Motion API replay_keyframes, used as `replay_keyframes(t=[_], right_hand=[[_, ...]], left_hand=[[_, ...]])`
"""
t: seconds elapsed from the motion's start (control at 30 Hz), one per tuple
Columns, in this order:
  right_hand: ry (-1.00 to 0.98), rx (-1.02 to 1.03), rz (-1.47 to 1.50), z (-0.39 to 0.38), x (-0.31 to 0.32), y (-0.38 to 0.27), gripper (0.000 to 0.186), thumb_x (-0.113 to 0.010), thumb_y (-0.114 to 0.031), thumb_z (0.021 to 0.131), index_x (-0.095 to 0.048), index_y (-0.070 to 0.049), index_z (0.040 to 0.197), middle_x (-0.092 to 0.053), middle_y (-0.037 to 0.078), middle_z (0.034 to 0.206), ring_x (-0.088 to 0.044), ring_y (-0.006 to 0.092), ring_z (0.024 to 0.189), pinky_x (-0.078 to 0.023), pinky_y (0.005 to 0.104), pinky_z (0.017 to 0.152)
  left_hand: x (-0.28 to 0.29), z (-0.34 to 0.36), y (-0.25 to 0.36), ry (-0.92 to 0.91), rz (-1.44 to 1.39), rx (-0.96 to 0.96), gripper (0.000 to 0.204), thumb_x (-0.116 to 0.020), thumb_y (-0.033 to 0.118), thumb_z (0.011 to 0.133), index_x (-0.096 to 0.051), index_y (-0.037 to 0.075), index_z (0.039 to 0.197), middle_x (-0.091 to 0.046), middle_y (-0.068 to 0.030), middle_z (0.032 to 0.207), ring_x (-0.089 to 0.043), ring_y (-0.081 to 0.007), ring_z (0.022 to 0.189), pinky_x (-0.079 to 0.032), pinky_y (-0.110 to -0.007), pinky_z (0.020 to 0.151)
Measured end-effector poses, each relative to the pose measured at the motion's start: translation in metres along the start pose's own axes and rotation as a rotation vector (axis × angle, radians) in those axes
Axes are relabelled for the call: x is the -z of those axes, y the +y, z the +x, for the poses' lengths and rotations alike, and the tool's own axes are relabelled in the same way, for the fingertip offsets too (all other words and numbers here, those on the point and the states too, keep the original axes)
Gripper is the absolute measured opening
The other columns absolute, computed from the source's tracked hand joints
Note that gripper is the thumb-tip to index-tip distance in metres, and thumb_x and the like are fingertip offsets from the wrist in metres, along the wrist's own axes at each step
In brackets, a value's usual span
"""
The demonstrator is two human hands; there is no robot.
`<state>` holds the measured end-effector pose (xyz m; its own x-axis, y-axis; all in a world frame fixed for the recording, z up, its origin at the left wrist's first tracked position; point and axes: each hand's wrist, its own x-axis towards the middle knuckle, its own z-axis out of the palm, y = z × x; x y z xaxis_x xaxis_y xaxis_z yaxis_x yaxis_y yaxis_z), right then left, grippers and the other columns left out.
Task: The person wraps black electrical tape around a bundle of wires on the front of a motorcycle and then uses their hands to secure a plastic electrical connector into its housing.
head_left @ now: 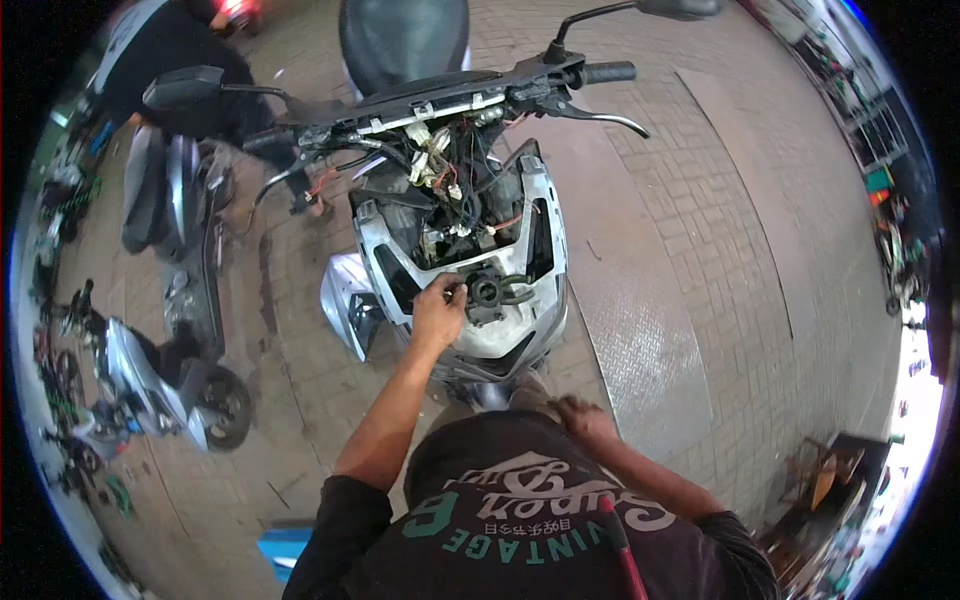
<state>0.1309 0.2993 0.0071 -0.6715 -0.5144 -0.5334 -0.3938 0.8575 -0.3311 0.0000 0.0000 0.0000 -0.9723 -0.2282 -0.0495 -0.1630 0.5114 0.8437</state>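
In front of me stands a scooter with its front stripped down to a grey-white front panel (505,335). A black round-holed part (487,290) sits in the middle of that panel. My left hand (438,310) is at this part's left side, its fingers bent together in a pinch; whatever they hold is too small to name. Low beside my knee, my right hand (590,420) is curled closed, and its grip is hidden. Loose wires and white connectors (430,155) show below the handlebar (430,110). A red and black rod (622,550) crosses my shirt.
A silver-blue body panel (347,300) leans at the scooter's left. Another scooter (165,370) stands farther left, near a person in dark clothes (190,70). A metal plate (640,350) lies on the paving at right. A blue box (285,548) is at lower left.
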Motion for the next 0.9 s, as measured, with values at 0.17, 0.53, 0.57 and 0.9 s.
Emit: replay_keyframes(t=[0.17, 0.53, 0.57, 0.9], right_hand=[[0.438, 0.011, 0.419, 0.084, 0.112, 0.042, 0.033, -0.061, -0.008, 0.077, -0.056, -0.006, 0.110, -0.060, 0.015, 0.103, -0.063, 0.0299, 0.088, -0.050, 0.0399, 0.076], [0.650, 0.256, 0.307, 0.224, 0.169, 0.024, 0.034, -0.062, -0.015, 0.074, -0.057, -0.006, 0.106, -0.056, 0.015, 0.108, -0.054, 0.0362, 0.099, -0.046, 0.0430, 0.085], [0.715, 0.290, 0.257, 0.230, 0.168, 0.018, 0.034, -0.062, -0.014, 0.073, -0.058, -0.006, 0.106, -0.056, 0.015, 0.108, -0.053, 0.0358, 0.099, -0.045, 0.0426, 0.086], [0.730, 0.174, 0.189, 0.257, 0.174, 0.004, 0.025, -0.062, -0.019, 0.074, -0.063, -0.007, 0.096, -0.061, 0.013, 0.100, -0.053, 0.0333, 0.098, -0.039, 0.0428, 0.083]], left_hand=[[-0.009, 0.017, 0.017, 0.189, 0.020, 0.104, 0.018, -0.057, 0.012, 0.086, -0.062, 0.000, 0.098, -0.067, -0.0119, 0.081, -0.064, -0.0178, 0.069, -0.049, -0.031, 0.064], [-0.027, 0.048, 0.061, -0.217, 0.269, 0.015, 0.030, -0.056, 0.024, 0.084, -0.064, 0.001, 0.100, -0.066, -0.0196, 0.088, -0.064, -0.0366, 0.082, -0.050, -0.040, 0.076], [-0.029, 0.050, 0.059, -0.200, 0.279, 0.015, 0.031, -0.055, 0.025, 0.084, -0.064, 0.001, 0.101, -0.066, -0.0200, 0.091, -0.063, -0.0379, 0.084, -0.050, -0.041, 0.078], [-0.012, 0.066, 0.068, -0.132, -0.010, -0.007, 0.021, -0.060, 0.015, 0.083, -0.062, 0.002, 0.099, -0.065, -0.0204, 0.084, -0.064, -0.0350, 0.082, -0.050, -0.040, 0.073]])
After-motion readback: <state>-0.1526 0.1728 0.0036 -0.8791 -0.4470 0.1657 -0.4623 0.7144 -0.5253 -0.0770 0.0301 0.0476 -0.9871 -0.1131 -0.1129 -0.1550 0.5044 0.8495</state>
